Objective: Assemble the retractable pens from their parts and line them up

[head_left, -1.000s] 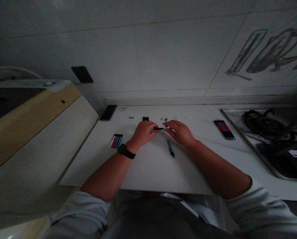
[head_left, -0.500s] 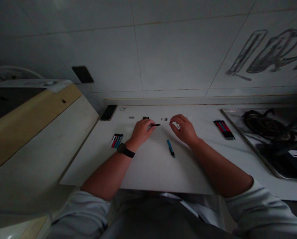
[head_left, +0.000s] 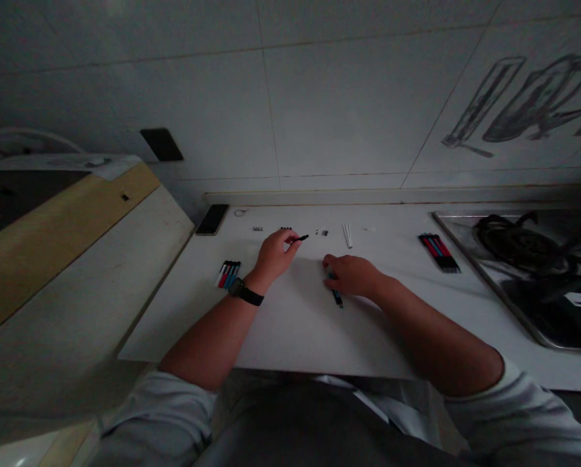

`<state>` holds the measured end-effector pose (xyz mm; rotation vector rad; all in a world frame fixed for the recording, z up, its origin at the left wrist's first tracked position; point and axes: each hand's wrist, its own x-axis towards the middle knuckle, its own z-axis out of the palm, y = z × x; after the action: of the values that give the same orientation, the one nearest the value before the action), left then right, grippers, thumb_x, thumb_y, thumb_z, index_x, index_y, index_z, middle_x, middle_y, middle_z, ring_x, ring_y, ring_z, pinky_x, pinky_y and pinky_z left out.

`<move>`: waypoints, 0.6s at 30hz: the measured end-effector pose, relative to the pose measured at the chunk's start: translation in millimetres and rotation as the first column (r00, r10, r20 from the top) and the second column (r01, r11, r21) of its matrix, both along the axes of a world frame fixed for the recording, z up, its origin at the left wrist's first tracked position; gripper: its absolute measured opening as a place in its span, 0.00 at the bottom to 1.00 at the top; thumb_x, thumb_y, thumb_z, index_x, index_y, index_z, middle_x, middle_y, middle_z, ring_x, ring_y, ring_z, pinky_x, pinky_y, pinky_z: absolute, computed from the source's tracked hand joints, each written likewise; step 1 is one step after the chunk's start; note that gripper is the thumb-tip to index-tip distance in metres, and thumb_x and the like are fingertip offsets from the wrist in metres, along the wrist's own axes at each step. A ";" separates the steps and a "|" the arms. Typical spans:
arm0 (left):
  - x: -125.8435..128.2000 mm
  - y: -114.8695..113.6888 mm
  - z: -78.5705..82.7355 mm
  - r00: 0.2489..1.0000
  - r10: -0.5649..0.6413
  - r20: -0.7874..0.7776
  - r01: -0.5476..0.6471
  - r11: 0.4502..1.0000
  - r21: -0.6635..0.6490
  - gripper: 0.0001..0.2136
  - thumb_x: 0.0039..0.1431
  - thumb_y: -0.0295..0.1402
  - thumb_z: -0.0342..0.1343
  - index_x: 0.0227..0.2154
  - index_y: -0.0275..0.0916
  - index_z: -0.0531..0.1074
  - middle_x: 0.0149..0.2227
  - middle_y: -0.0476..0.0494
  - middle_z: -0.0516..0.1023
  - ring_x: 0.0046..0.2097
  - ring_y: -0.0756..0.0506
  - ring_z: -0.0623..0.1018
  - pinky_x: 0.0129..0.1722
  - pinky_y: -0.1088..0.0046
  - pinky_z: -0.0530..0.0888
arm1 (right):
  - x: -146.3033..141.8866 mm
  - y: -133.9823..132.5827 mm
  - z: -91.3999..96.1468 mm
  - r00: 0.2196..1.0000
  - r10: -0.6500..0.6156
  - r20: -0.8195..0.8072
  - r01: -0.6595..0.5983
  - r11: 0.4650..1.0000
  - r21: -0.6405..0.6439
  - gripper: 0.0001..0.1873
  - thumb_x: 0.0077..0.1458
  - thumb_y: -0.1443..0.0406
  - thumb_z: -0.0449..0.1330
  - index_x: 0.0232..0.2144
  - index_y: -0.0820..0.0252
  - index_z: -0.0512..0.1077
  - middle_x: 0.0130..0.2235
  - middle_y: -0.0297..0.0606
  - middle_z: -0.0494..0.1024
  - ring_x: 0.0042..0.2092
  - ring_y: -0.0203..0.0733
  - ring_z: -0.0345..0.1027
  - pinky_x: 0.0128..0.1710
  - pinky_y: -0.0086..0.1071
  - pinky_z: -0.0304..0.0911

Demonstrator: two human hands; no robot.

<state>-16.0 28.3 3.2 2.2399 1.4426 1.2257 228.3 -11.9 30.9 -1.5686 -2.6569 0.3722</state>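
Where the left hand point(head_left: 275, 253) hovers above the white counter point(head_left: 285, 337): its thumb and fingers pinch a slim black pen part point(head_left: 300, 239), one end poking out toward the right, slightly raised; the piece is plain, dark and narrow, its finer detail too small to read.
Right hand point(head_left: 353, 274): lowered onto the blue-and-black pen point(head_left: 338, 298), fingers curled about its upper end; whether they are gripping or only touching, I cannot tell.
Blue-and-black pen: on the counter in front of the person, slanting; a little blue shows between the fingers, then a black lower section and a paler tip at the near end.
White tubes point(head_left: 347, 235): slim, side by side, beyond the right hand.
Small black parts point(head_left: 325, 233): grouped between the white tubes and the black pen part.
Coloured barrels point(head_left: 227, 274): white, red and blue with black upper ends, lying in a row near the watch point(head_left: 246, 293).
Pen bundle point(head_left: 439, 253): red, blue and black, beside the metal-edged hob point(head_left: 495, 292).
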 end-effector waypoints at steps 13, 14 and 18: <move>-2.7 3.6 1.1 0.998 0.046 0.042 -0.046 0.999 0.021 0.03 0.64 0.29 0.61 0.40 0.41 0.74 0.40 0.45 0.81 0.41 0.45 0.80 0.47 0.65 0.76 | 1.5 35.2 -15.8 0.389 -0.278 -0.878 -0.034 0.948 -0.316 0.22 0.50 0.53 0.69 0.43 0.55 0.72 0.39 0.38 0.82 0.40 0.41 0.76 0.40 0.34 0.69; -2.9 3.9 0.8 0.998 0.046 0.045 -0.047 0.999 0.021 0.03 0.64 0.29 0.61 0.40 0.41 0.74 0.40 0.45 0.81 0.41 0.45 0.80 0.47 0.65 0.76 | 1.3 36.3 -16.7 0.348 -0.323 -0.880 -0.045 0.932 -0.360 0.23 0.48 0.52 0.70 0.42 0.55 0.72 0.40 0.39 0.81 0.40 0.41 0.76 0.40 0.34 0.69; -3.4 3.5 0.8 0.999 0.027 0.045 -0.029 0.999 0.033 0.04 0.64 0.29 0.61 0.41 0.41 0.74 0.41 0.45 0.81 0.42 0.45 0.80 0.48 0.65 0.76 | 0.2 36.6 -17.3 0.278 -0.371 -0.886 -0.035 0.918 -0.396 0.22 0.49 0.50 0.70 0.40 0.55 0.73 0.40 0.38 0.80 0.40 0.40 0.74 0.43 0.37 0.69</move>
<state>-19.4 31.8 4.0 2.2060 1.4524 1.3095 228.5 24.7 13.7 -1.0370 -1.4438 1.3304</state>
